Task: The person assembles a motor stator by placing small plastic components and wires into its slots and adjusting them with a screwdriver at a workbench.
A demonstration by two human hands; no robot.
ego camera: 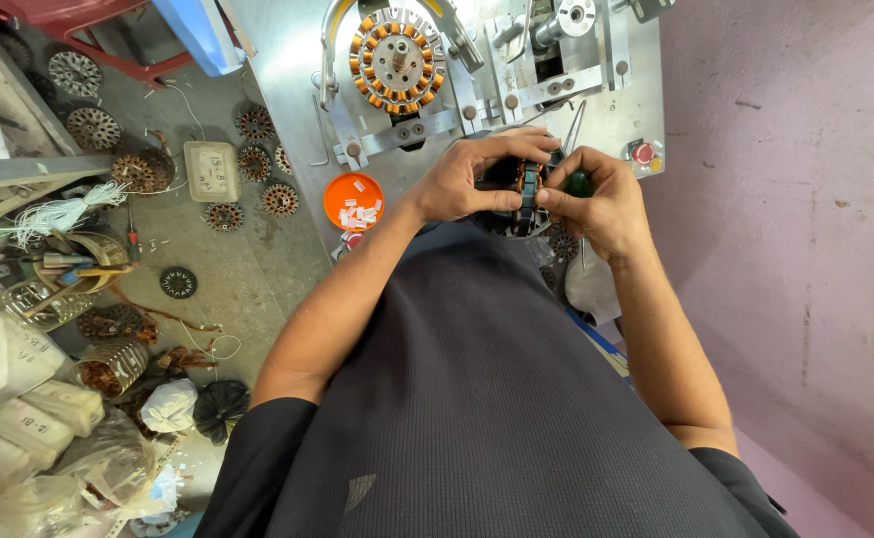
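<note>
Both my hands are raised in front of my chest and grip one round motor stator [526, 194], dark with copper windings, held edge-on. My left hand [467, 179] wraps its left side with the thumb pressed on the rim. My right hand [596, 199] pinches the right side and also holds a green-handled tool [578, 183]. Just beyond the hands stands a metal winding machine [477, 90] with a second stator [397, 62], ringed with copper coils, mounted on it.
An orange lid [353, 201] with small white pieces lies on the machine's plate. Several wound stators [253, 124] lie on the concrete floor at left, beside a cream box [210, 169], white cords [58, 214] and plastic bags [18, 418]. A pink wall [795, 199] rises at right.
</note>
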